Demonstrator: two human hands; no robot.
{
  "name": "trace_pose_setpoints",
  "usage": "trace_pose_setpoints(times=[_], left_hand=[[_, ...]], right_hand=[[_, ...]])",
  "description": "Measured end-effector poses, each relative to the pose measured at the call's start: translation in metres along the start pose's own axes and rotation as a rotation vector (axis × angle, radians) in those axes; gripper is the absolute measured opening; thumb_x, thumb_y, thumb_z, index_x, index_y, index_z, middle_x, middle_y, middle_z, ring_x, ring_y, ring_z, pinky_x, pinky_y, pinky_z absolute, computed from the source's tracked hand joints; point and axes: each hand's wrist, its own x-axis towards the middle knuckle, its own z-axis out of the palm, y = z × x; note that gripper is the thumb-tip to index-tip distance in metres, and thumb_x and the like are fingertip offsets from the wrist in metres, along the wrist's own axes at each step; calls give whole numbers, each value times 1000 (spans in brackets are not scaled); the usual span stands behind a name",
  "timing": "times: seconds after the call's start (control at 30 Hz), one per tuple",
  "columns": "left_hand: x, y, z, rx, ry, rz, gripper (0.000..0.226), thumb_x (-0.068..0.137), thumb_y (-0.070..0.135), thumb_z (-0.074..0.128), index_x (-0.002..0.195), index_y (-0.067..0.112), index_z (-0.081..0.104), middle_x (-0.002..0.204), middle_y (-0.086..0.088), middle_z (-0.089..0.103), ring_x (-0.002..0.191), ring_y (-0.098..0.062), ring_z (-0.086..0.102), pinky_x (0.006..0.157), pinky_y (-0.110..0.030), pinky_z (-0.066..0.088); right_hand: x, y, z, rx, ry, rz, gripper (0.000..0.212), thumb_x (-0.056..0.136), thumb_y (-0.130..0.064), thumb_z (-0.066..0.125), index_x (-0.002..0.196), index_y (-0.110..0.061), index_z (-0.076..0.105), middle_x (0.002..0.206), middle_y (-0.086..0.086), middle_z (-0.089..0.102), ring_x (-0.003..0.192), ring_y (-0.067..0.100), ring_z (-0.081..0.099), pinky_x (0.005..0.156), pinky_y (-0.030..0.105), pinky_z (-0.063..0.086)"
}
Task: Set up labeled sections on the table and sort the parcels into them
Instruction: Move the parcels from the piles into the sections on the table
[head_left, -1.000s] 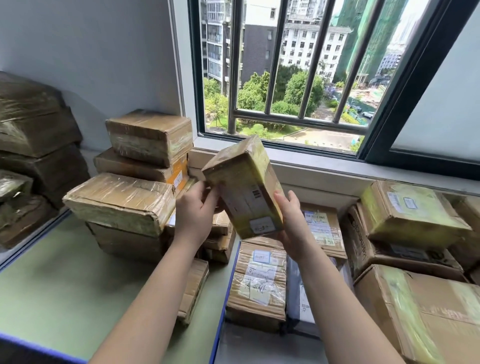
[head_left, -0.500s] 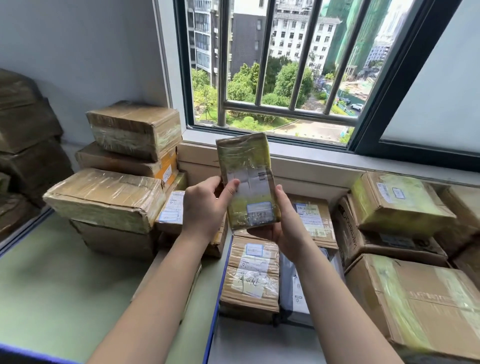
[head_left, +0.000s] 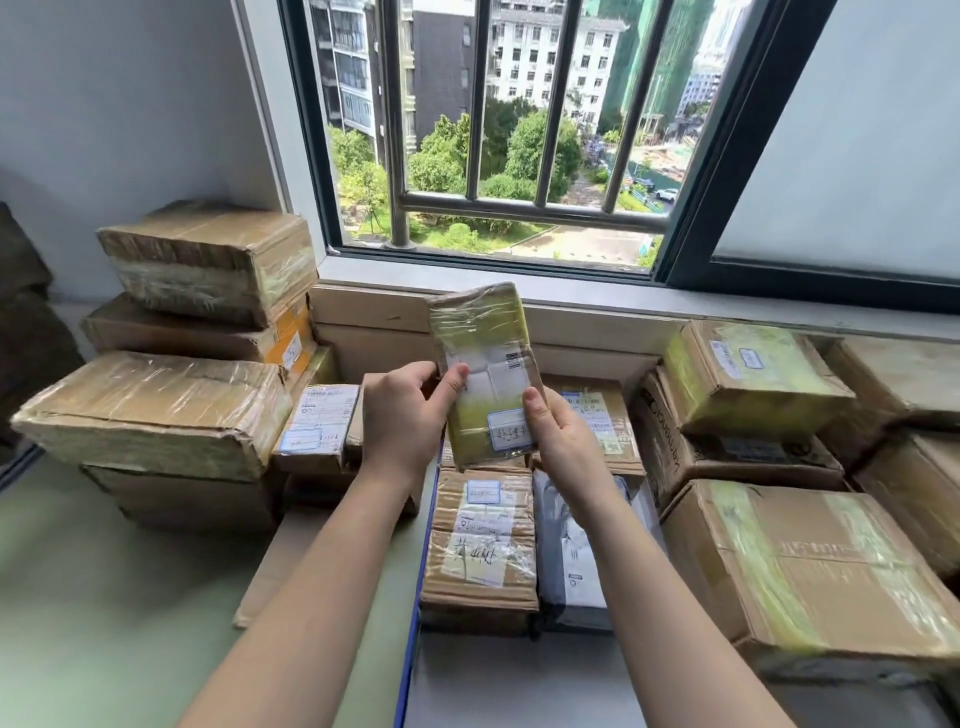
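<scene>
- At centre frame I see the left hand (head_left: 402, 421) with its thumb pressed on the front face of a small tape-wrapped parcel (head_left: 480, 353) and its fingers curled behind the left edge.
- The right hand (head_left: 563, 441) grips the same parcel at its lower right edge. Its thumb lies on the front beside a blue-bordered label (head_left: 509, 430) whose handwriting I cannot read.
- The parcel is upright in the air between both hands, front face toward me. It is above the pile in the middle of the frame and below the window sill.
- Directly beneath it, at lower centre, lies a corrugated parcel (head_left: 480, 540) with white labels and handwritten marks. A grey mailer bag (head_left: 569, 551) lies just beside it on the right.
- Left of the left hand I see a small labelled box (head_left: 317, 426), just beside a stack of larger taped cartons (head_left: 156, 410) that fills the middle left of the frame.
- More cartons are piled at the right: a yellow-taped box (head_left: 753, 379) on top at middle right and a big carton (head_left: 810, 566) at lower right.
- A green table top (head_left: 93, 597) shows at lower left, with a blue strip (head_left: 413, 618) along its edge at lower centre.
- A barred window (head_left: 519, 130) fills the upper centre.
</scene>
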Motion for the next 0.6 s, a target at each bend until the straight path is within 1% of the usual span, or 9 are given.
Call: trace_pose_setpoints(times=[0.07,0.1,0.2,0.23,0.3,0.37,0.47,0.53,0.6], left_hand=[[-2,4,7,-39,-21,-11,48,89,48,58,59,11,58,53,0,57,52,-19,51,48,-38,40],[-3,4,11,-46,-22,-8,47,89,47,59,58,12,58,52,1,56,51,-17,50,48,-39,40],[-6,4,25,-58,-59,-24,49,88,52,57,60,12,61,54,1,58,53,-17,54,49,-42,42],[-8,6,29,-59,-74,-35,49,88,54,55,63,12,63,56,1,60,55,-16,56,50,-41,43],[-12,11,35,-46,-80,-36,48,88,54,52,67,13,65,58,1,61,57,-12,54,54,-40,43],[-17,17,39,-65,-93,-30,45,91,51,49,72,14,66,61,2,63,61,-12,55,56,-37,42],[-25,17,46,-117,-140,-57,42,95,48,43,91,19,72,75,7,70,71,-6,62,62,-36,50],[-33,11,52,-114,-164,-94,46,96,48,38,91,16,71,73,4,70,71,-11,63,63,-39,51],[-43,6,58,-75,-178,-104,45,96,44,39,88,11,70,70,-1,68,69,-17,63,62,-43,50]], right_hand=[[0,5,-8,41,3,19,54,79,-74,51,116,-36,61,107,-6,71,102,16,67,89,45,54],[0,7,-11,59,4,27,53,81,-69,53,118,-31,59,107,-4,70,98,15,67,82,40,55],[-4,12,-23,67,67,7,24,92,-49,56,106,-30,57,95,-4,69,81,10,66,63,27,49],[-5,15,-26,60,95,13,24,92,-52,57,104,-31,57,95,-3,69,81,11,67,63,30,51],[-6,19,-30,36,136,39,40,81,-70,57,103,-37,58,103,0,70,90,18,69,71,45,57],[-6,25,-36,31,163,56,51,72,-81,55,102,-40,58,106,2,69,95,24,69,79,57,56],[-9,26,-48,52,193,75,39,77,-74,55,96,-40,61,100,0,69,92,25,68,79,60,55],[-11,30,-57,93,203,92,32,80,-67,54,92,-39,62,97,6,69,92,30,68,79,61,54],[-11,36,-66,96,232,103,34,79,-67,52,91,-37,63,98,14,68,94,38,65,83,62,52]])
